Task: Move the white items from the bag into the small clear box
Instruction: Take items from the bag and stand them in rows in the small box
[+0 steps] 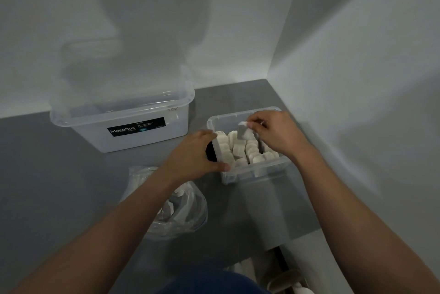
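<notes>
The small clear box (273, 167) stands on the grey table at centre right, packed with rows of several white items (238, 148). My right hand (273, 134) hovers over the box and pinches one white item (242, 130) by its top, just above the rows. My left hand (195, 155) grips the box's left wall, thumb at the near corner. The clear plastic bag (181, 212) lies in front of the box on the left, under my left forearm, with more white items inside.
A larger clear tub (123, 124) with a black Megabox label stands at the back left against the wall. White walls close the table's back and right sides. The table's front edge runs at lower right, with pale objects below it.
</notes>
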{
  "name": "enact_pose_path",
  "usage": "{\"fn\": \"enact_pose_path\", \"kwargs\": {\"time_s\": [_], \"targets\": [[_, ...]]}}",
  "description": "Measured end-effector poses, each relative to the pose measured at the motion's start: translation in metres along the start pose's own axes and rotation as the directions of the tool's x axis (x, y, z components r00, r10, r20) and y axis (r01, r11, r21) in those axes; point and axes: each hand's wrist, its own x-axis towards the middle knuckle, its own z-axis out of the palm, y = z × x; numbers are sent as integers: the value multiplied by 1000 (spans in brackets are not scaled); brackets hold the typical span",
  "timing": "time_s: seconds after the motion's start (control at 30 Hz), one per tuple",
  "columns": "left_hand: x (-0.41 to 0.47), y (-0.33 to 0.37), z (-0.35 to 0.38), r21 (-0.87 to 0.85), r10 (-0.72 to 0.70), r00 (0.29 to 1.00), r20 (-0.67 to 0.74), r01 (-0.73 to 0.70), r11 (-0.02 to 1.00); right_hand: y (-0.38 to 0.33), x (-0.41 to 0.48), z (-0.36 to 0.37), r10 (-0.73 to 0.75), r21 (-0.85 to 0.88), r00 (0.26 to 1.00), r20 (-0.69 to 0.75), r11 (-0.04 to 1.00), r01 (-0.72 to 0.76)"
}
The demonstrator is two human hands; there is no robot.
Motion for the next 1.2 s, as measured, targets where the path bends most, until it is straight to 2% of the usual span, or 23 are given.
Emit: {"fn": "enact_pose_path", "kwargs": {"time_s": [0.1,0.2,0.5,0.6,0.7,0.83,0.97,1.07,1.2], "targets": [[-1,-5,7,9,-32,999,7,32,999,15,7,14,64,-50,975,214,997,-54],[-1,-5,7,25,-46,999,7,46,999,24,16,31,67,-119,946,316,992,-31],[-1,0,3,63,-38,999,15,37,997,31,32,57,141,-361,928,346,933,-7],[-1,-1,3,82,-34,999,26,31,996,27,29,53,158,-397,942,296,917,-29],[-10,-5,2,49,-6,1000,-21,7,999,18,17,39,156,-294,973,168,950,-102],[-39,-32,-3,-19,9,979,-205,-13,1000,-12,-15,25,155,15,987,-51,988,-154],[-75,-82,-5,-20,-18,903,-428,11,1000,-68,-56,47,110,325,977,-184,945,-45],[-106,-111,-5,-18,-49,887,-458,46,999,-113,-81,86,5,416,988,-152,907,59],[-134,-135,10,119,76,911,-405,-30,992,-141,-97,155,-174,290,983,66,945,147]]}}
